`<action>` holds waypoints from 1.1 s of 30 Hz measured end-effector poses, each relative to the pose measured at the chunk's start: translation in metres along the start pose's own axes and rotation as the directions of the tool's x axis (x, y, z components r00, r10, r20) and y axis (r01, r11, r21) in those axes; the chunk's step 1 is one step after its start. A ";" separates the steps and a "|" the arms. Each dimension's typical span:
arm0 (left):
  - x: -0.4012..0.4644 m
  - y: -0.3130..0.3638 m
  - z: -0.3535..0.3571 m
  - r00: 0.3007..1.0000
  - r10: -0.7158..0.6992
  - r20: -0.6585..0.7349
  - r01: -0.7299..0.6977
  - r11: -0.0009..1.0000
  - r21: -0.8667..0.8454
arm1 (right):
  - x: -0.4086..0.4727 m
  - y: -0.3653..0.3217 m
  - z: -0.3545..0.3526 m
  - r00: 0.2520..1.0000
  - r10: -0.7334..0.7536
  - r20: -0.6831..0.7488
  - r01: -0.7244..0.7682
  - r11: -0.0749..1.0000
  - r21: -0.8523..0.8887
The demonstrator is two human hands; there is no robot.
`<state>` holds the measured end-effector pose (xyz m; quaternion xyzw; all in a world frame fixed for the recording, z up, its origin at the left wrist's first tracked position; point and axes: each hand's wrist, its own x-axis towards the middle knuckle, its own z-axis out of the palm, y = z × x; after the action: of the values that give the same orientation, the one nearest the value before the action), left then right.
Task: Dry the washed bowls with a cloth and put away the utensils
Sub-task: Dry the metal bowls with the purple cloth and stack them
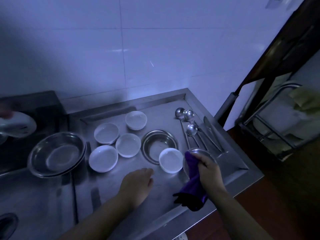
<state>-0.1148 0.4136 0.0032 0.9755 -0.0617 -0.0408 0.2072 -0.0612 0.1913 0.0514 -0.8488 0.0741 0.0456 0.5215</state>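
Observation:
Several small white bowls (128, 144) stand on the steel counter (107, 193), one of them (170, 160) partly inside a round steel dish (156, 142). My right hand (208, 168) grips a purple cloth (192, 184) and presses it against a small steel bowl (201, 153) at the counter's right. My left hand (138, 181) hovers over the counter just left of it, fingers loosely apart, holding nothing. Several steel spoons (191, 129) and other utensils (210, 134) lie in a row at the back right.
A large steel basin (57, 154) sits at the left beside a dark stove (34, 104). A white bottle (17, 126) is at the far left edge. A sink drain (7, 224) shows bottom left. A metal rack (270, 129) stands right of the counter.

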 end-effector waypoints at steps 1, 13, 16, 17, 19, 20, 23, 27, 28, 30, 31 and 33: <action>0.008 0.014 0.010 0.999 -0.032 0.033 0.032 0.999 -0.012 | 0.007 0.007 -0.015 1.000 0.009 -0.004 -0.009 1.000 0.008; 0.105 0.158 0.128 0.619 -0.531 0.578 0.737 0.138 -0.662 | 0.092 0.084 -0.142 0.997 0.062 0.048 -0.064 0.997 0.032; 0.114 0.175 0.139 0.571 -0.549 0.610 0.635 -0.175 -0.752 | 0.105 0.094 -0.150 0.995 0.050 0.082 -0.050 0.999 0.004; 0.115 0.178 0.140 0.576 -0.526 0.626 0.578 -0.280 -0.767 | 0.108 0.096 -0.151 0.995 0.045 0.090 -0.046 0.999 0.001; 0.115 0.184 0.138 0.579 -0.489 0.653 0.533 -0.379 -0.757 | 0.114 0.096 -0.152 0.993 0.041 0.113 -0.043 0.999 0.009; 0.116 0.184 0.137 0.569 -0.490 0.661 0.540 -0.383 -0.749 | 0.117 0.095 -0.153 0.992 0.032 0.125 -0.033 0.999 0.007; 0.122 0.184 0.133 0.535 -0.584 0.611 0.556 -0.301 -0.775 | 0.123 0.083 -0.154 0.986 -0.057 0.158 0.060 0.998 -0.010; 0.123 0.196 0.108 0.630 -0.611 0.479 0.524 -0.120 -0.843 | 0.132 0.060 -0.152 0.951 -0.239 0.197 0.255 0.965 -0.060; 0.125 0.199 0.100 0.658 -0.608 0.444 0.503 -0.084 -0.860 | 0.134 0.054 -0.149 0.940 -0.277 0.200 0.297 0.952 -0.078; 0.132 0.205 0.082 0.702 -0.601 0.381 0.451 -0.039 -0.892 | 0.137 0.044 -0.140 0.918 -0.336 0.209 0.363 0.925 -0.110; 0.135 0.208 0.073 0.721 -0.604 0.339 0.410 -0.022 -0.912 | 0.137 0.039 -0.134 0.907 -0.361 0.218 0.393 0.911 -0.127; 0.141 0.213 0.055 0.756 -0.604 0.250 0.300 -0.019 -0.954 | 0.134 0.030 -0.121 0.876 -0.406 0.261 0.453 0.878 -0.156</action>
<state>-0.0036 0.1790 0.0326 0.5666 0.3279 -0.0181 0.7557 0.0657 0.0597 0.0583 -0.8841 -0.1806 0.0296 0.4300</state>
